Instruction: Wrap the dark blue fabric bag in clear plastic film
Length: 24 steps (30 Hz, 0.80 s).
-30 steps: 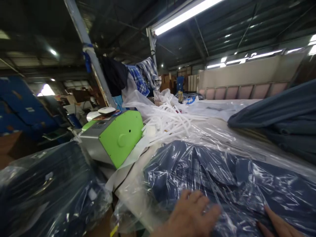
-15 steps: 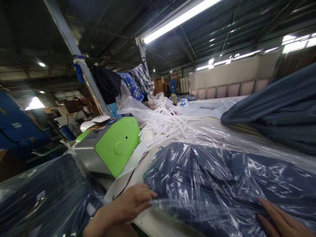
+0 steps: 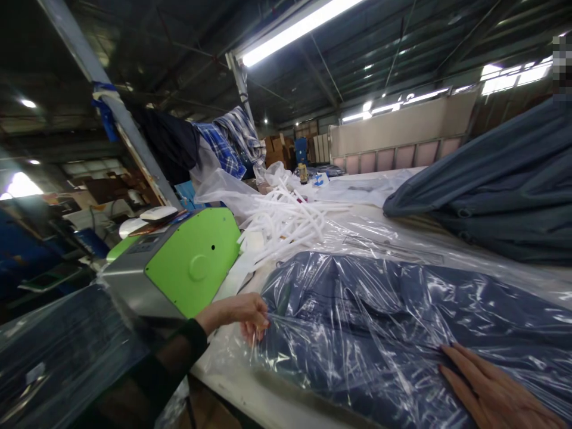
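A dark blue garment (image 3: 366, 298) lies on the table inside a clear plastic bag (image 3: 313, 351). At the bag's left end my left hand (image 3: 252, 316) is closed, its fingers pinching the plastic edge and pulling it taut. My right hand (image 3: 491, 387) lies on top of the bag at the lower right, fingers stretched out over the plastic. Part of the right hand runs out of view at the bottom edge.
A green and grey machine (image 3: 196, 262) stands left of the bag. Behind lies a heap of white foam strips (image 3: 286, 220). Another dark blue garment (image 3: 491, 185) rises at the right. More plastic-wrapped dark goods (image 3: 58, 351) sit at the lower left.
My left hand has moved up and closed on the bag's left edge, drawing the plastic tight. The right hand still rests flat on the bag. The whole view has shifted slightly.
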### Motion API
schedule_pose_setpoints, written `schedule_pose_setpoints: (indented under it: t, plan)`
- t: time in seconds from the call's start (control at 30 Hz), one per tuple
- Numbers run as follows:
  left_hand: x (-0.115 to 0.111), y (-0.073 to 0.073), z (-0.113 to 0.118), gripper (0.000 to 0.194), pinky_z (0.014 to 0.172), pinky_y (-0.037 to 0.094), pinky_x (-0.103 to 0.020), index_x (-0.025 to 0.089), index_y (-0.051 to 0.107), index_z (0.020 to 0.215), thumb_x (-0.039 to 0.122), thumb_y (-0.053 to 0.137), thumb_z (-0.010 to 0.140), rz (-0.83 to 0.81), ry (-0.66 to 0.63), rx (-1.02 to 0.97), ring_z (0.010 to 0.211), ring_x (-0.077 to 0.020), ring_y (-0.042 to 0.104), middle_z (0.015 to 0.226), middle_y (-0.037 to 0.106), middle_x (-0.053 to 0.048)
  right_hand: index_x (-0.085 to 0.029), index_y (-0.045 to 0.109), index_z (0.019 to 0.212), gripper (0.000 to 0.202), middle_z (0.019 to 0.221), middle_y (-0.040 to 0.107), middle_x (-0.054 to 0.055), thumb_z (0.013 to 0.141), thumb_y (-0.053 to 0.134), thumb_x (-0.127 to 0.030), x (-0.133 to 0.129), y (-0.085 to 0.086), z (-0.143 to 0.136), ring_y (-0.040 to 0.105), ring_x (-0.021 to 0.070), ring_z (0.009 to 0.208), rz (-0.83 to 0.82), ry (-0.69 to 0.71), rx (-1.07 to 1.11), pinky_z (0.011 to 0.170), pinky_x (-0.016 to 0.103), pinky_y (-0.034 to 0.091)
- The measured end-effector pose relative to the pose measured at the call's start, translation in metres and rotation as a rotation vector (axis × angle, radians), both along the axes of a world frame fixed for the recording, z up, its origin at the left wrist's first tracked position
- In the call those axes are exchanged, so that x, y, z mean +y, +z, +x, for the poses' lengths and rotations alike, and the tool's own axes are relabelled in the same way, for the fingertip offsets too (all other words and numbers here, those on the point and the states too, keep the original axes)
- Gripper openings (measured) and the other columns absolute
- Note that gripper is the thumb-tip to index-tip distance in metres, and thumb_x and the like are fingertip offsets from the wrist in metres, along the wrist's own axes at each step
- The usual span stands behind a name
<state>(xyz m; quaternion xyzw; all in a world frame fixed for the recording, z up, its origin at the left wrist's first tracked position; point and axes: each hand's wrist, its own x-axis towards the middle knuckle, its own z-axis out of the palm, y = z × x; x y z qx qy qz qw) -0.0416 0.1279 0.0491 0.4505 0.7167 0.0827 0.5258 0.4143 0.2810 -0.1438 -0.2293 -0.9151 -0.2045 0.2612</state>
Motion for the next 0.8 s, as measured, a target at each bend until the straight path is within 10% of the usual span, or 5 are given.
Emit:
schedule_pose_setpoints:
  t: [0.27,0.43,0.57,0.8]
  plan:
    - [0.006,-0.016,0.006,0.039,0.043,0.042,-0.030,0.020,0.046,0.056,0.059,0.051,0.058,0.007,-0.049,0.148,0.051,-0.0236,0.062,0.059,0.065,-0.008,-0.014,0.062,0.116,0.043,0.114,0.067,0.013,0.087,0.038,-0.036,-0.013,0.089,-0.024,0.065,0.0261,0.102,-0.768,-0.290,0.123,0.090,0.043,0.054]
    - [0.005,-0.024,0.003,0.049,0.041,0.039,-0.028,0.020,0.046,0.053,0.069,0.049,0.054,0.035,-0.008,0.120,0.048,-0.0220,0.060,0.055,0.063,-0.007,-0.014,0.065,0.107,0.041,0.112,0.066,0.017,0.090,0.034,-0.034,-0.026,0.106,-0.043,0.065,0.0283,0.099,-0.340,-0.347,0.252,0.083,0.043,0.056]
    - [0.004,-0.020,0.008,0.045,0.041,0.038,-0.026,0.019,0.048,0.054,0.064,0.053,0.052,0.031,0.031,0.082,0.046,-0.0176,0.057,0.055,0.061,-0.004,-0.017,0.061,0.113,0.031,0.109,0.068,0.011,0.092,0.041,-0.029,-0.046,0.109,-0.117,0.064,0.0220,0.097,-0.160,0.009,0.320,0.081,0.034,0.055]
    - [0.005,-0.025,0.010,0.039,0.043,0.042,-0.030,0.019,0.047,0.060,0.057,0.051,0.057,0.088,0.112,0.117,0.043,-0.0183,0.054,0.049,0.057,-0.002,-0.017,0.054,0.122,0.036,0.115,0.062,0.012,0.087,0.056,-0.023,-0.085,0.134,-0.254,0.057,0.0295,0.107,-0.740,0.127,0.128,0.090,0.046,0.045]
